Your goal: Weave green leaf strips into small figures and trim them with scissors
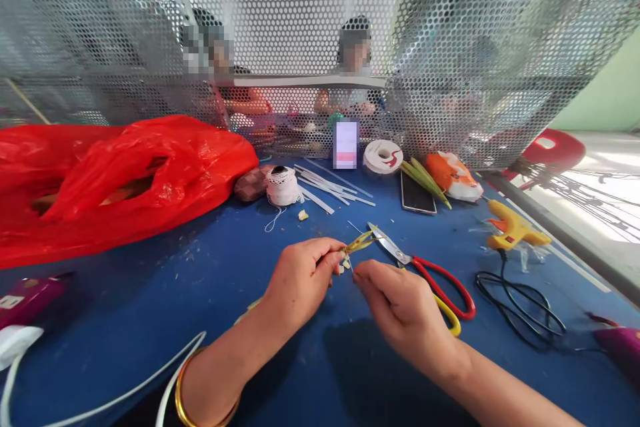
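Yellow-green leafy strip [359, 242]: pinched between closed thumb and fingertips, left hand [305, 277]; right hand [407, 310]: fingers curled closed, thin white thread [351, 263] pinched.

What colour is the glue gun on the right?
The glue gun is yellow with an orange part, seen best in the head view.
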The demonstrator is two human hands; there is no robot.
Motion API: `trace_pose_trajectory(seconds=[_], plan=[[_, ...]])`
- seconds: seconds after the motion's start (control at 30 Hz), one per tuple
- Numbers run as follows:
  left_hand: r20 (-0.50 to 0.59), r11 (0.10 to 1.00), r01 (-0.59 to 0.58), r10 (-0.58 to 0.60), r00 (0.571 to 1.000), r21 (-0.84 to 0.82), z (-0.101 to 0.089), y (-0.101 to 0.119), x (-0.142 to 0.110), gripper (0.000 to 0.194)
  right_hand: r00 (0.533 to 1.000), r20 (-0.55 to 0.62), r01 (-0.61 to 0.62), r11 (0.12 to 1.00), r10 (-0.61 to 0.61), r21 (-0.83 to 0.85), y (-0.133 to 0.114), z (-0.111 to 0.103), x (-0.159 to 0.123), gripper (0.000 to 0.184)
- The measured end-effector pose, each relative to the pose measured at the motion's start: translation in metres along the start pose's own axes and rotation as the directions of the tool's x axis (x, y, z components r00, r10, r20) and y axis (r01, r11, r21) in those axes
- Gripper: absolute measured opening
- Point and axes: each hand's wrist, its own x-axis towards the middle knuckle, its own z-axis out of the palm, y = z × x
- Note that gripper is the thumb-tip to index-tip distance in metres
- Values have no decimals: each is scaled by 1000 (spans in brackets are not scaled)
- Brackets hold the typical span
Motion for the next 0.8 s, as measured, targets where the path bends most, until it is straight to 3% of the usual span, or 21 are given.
trace_pose_trajectory(seconds=[0.43,0.63,0.8], plan=[[-2,989,27,-27,1000,143,2,3,-2,23,994,28,107,994,-106,-23,0,-1,-2,18],[99,997,70,-67,993,-27,0,0,-2,16,989,18,148,980,-147,-131,4,2,-5,16],[102,999,43,-41,994,-19,-2,0,0,13,988,20,156,974,-155,-162,5,4,-5,16]])
